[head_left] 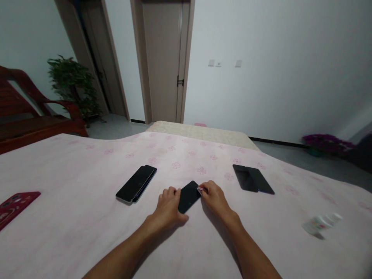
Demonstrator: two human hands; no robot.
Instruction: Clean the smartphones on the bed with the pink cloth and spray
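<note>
A black phone (188,196) lies flat on the pink flowered cloth (87,232) just in front of me. My left hand (168,207) rests curled against the phone's left edge, holding it in place. My right hand (213,197) sits at the phone's right edge with its fingertips pinched on a small pinkish-white tab (200,189) at the screen's corner. Both forearms reach in from the bottom of the view.
Two stacked dark phones (136,183) lie to the left, and two dark flat pieces (252,179) to the right. A red phone case (14,205) sits at the far left, a small white packet (321,223) at the right. Beyond are a door, a wooden chair and plants.
</note>
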